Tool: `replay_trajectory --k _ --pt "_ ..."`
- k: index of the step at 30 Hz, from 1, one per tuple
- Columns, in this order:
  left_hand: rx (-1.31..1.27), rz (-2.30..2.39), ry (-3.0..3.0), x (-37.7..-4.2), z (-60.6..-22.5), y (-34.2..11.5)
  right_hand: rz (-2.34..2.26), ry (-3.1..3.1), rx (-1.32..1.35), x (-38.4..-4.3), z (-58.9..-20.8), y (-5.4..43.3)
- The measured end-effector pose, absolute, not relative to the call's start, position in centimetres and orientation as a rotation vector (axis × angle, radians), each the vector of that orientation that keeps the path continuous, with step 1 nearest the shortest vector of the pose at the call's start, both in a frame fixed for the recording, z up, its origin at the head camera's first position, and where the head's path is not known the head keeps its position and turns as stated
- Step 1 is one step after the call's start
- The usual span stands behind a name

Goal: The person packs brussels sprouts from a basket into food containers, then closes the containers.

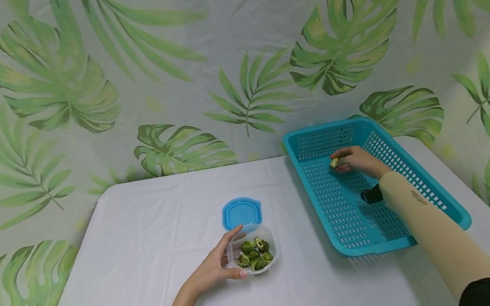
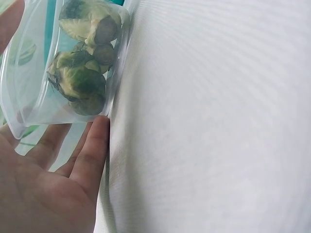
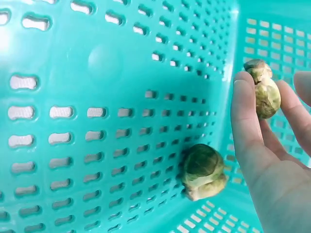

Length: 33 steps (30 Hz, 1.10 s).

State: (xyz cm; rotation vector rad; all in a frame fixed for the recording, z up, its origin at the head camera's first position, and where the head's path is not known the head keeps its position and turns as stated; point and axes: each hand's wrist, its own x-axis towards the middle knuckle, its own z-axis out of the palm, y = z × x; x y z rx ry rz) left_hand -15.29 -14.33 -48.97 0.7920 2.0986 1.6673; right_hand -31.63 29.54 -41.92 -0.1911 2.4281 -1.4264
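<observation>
My left hand (image 1: 216,267) holds the left side of a small clear plastic container (image 1: 272,238), thumb near its front and fingers round the back. Several Brussels sprouts (image 1: 254,254) are heaped inside it, and show through the clear wall in the left wrist view. Over in the blue basket (image 1: 323,210), my right hand (image 1: 356,161) pinches a single Brussels sprout (image 3: 266,97) between thumb and fingers, above the basket floor. Another sprout (image 3: 203,172) lies on the floor of the basket in the right wrist view.
A blue lid (image 1: 241,211) lies flat just behind the container. The perforated basket has raised walls and stands at the right of the white-covered table (image 1: 143,230). A leaf-patterned cloth (image 1: 237,33) hangs behind the table.
</observation>
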Motion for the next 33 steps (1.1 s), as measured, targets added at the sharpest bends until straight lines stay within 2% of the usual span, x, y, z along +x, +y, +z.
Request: replay_trajectory --k 16,33 --pt "0.797 1.684 2.087 -15.3 -49.1 -14.4 -1.467 2.449 -0.304 -29.3 -38.8 28.7" --pt "0.788 1.667 2.094 -15.2 -48.9 -14.3 -1.513 2.375 -0.448 -26.7 -37.7 26.9"
